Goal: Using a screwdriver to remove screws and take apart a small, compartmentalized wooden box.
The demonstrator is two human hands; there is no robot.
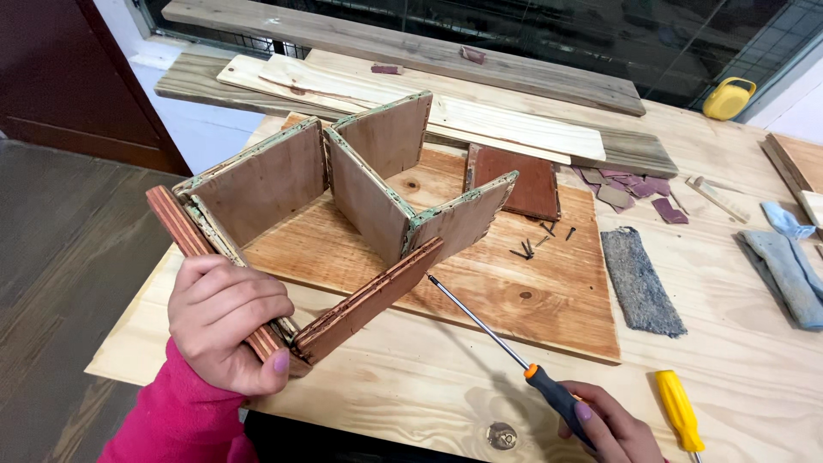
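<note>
My left hand [227, 321] grips the near corner of a plywood frame [343, 189], an open box of brown panels with pale green edges standing on a wooden board [514, 300]. A reddish panel [369, 300] juts from that corner toward the middle. My right hand [613, 424] holds a screwdriver [506, 339] with a black and orange handle. Its thin shaft points up and left, and its tip lies close to the end of the reddish panel.
Several dark screws [536, 243] lie on the board. A yellow-handled screwdriver [680, 411] rests near my right hand. A grey felt strip [639, 283], blue-grey cloth [784, 266], a reddish board [519, 180], wood scraps [630, 189], long planks [480, 120] and a yellow tape measure [729, 99] sit farther back.
</note>
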